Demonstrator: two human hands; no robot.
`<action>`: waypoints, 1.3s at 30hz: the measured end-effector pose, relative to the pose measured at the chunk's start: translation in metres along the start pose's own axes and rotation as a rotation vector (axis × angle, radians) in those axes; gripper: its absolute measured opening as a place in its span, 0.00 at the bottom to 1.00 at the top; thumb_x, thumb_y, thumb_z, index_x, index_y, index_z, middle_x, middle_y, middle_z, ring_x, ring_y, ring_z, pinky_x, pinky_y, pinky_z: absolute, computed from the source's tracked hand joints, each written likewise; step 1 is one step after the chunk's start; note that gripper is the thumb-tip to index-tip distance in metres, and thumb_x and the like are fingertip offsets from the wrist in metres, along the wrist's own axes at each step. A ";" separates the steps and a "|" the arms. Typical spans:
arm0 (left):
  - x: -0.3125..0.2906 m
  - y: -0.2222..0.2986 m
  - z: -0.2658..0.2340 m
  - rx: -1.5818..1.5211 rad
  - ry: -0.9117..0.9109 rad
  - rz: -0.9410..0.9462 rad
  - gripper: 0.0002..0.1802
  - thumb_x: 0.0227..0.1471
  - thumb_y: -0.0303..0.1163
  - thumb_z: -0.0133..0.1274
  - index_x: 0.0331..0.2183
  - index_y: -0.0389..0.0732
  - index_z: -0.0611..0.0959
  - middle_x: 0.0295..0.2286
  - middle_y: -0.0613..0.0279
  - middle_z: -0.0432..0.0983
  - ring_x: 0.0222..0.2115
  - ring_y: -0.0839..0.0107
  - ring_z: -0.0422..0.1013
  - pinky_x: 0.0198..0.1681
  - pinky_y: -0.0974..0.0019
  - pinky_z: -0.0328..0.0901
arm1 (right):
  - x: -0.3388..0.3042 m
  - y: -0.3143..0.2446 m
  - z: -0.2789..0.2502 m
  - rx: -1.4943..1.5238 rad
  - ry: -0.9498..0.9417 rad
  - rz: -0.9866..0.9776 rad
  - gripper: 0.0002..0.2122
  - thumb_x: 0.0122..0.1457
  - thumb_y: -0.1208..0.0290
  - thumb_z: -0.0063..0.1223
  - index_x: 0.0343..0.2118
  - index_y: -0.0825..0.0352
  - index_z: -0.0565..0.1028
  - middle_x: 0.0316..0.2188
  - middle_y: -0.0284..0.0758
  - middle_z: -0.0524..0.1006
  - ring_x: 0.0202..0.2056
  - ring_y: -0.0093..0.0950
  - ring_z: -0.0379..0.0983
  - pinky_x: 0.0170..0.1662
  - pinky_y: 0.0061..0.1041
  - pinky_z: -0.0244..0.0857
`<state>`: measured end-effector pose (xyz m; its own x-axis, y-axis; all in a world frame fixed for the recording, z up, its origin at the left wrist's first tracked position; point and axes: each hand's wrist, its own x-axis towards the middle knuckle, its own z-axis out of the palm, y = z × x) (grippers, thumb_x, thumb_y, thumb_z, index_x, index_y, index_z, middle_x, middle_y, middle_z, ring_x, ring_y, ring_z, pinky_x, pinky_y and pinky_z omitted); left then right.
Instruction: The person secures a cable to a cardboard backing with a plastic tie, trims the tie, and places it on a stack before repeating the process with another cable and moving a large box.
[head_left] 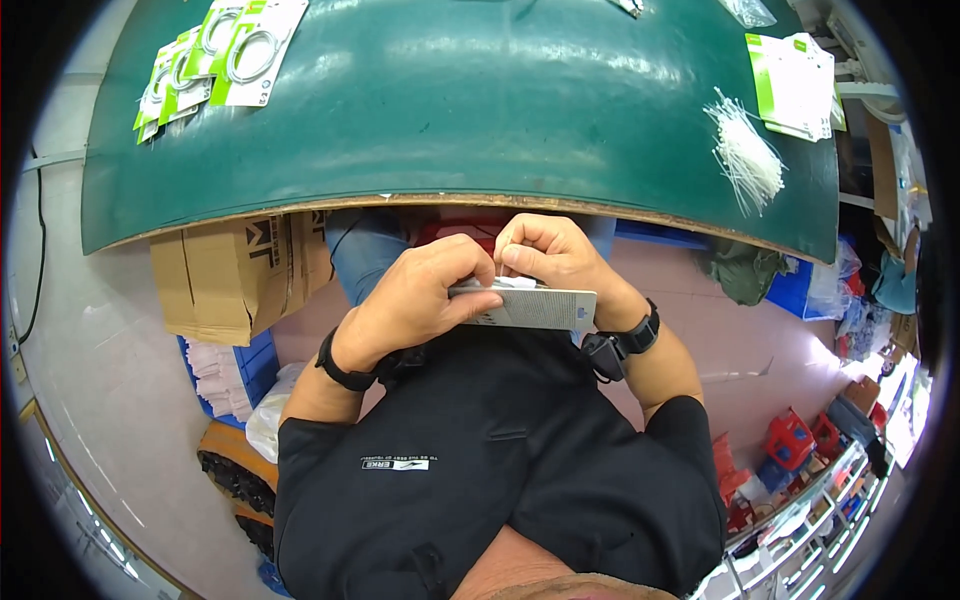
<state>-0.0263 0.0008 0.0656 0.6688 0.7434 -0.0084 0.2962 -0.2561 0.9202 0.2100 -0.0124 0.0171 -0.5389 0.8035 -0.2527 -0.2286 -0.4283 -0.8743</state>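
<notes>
A flat grey rectangular card package (pixel 535 307) sits in both hands just below the near edge of the desk, above the person's lap and close to the chest. The left hand (pixel 420 295) wraps over its left end, grip closed on the card from above. The right hand (pixel 555 250) pinches the upper edge, fingers curled together on a small white piece there. Beyond lies the dark green curved desk (pixel 480 110), carrying green-and-white packaged cable cards (pixel 215 55) at its far left, a bundle of white cable ties (pixel 748 155) at right, and another green-and-white card stack (pixel 795 85) beside them. A brown cardboard box (pixel 235 275) stands under the desk at left.
</notes>
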 end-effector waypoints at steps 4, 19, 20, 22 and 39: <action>-0.008 -0.013 0.020 -0.090 -0.045 -0.156 0.14 0.49 0.27 0.72 0.31 0.38 0.80 0.27 0.62 0.80 0.28 0.71 0.76 0.32 0.68 0.70 | -0.009 0.020 0.000 0.102 0.076 0.069 0.06 0.69 0.73 0.53 0.35 0.68 0.77 0.31 0.30 0.79 0.33 0.16 0.73 0.38 0.19 0.69; -0.001 -0.027 0.028 -0.241 -0.168 -0.286 0.15 0.49 0.29 0.73 0.31 0.39 0.80 0.23 0.68 0.78 0.24 0.81 0.73 0.28 0.73 0.67 | -0.022 0.047 -0.005 0.180 0.197 0.015 0.07 0.70 0.71 0.53 0.35 0.67 0.76 0.32 0.30 0.80 0.31 0.16 0.74 0.36 0.18 0.70; 0.000 -0.027 0.029 -0.245 -0.177 -0.292 0.15 0.49 0.29 0.73 0.31 0.39 0.80 0.23 0.68 0.78 0.24 0.82 0.73 0.28 0.73 0.67 | -0.023 0.048 -0.005 0.177 0.198 -0.004 0.07 0.70 0.71 0.54 0.34 0.67 0.76 0.32 0.30 0.79 0.31 0.16 0.74 0.35 0.17 0.70; 0.001 -0.028 0.029 -0.250 -0.189 -0.299 0.15 0.49 0.29 0.73 0.31 0.39 0.80 0.23 0.69 0.78 0.24 0.83 0.73 0.28 0.74 0.67 | -0.022 0.050 -0.005 0.196 0.205 -0.012 0.07 0.70 0.70 0.54 0.35 0.67 0.76 0.32 0.30 0.79 0.30 0.16 0.74 0.35 0.17 0.70; 0.004 -0.026 0.036 -0.187 -0.148 -0.230 0.16 0.46 0.32 0.72 0.29 0.39 0.79 0.22 0.61 0.77 0.21 0.69 0.74 0.26 0.65 0.66 | -0.025 0.055 -0.004 0.310 0.257 -0.037 0.09 0.70 0.66 0.55 0.37 0.66 0.75 0.33 0.34 0.79 0.28 0.16 0.73 0.32 0.16 0.70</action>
<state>-0.0066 -0.0118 0.0272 0.6952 0.6669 -0.2682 0.3296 0.0359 0.9434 0.2142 -0.0549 -0.0266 -0.3141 0.8812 -0.3533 -0.4993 -0.4698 -0.7280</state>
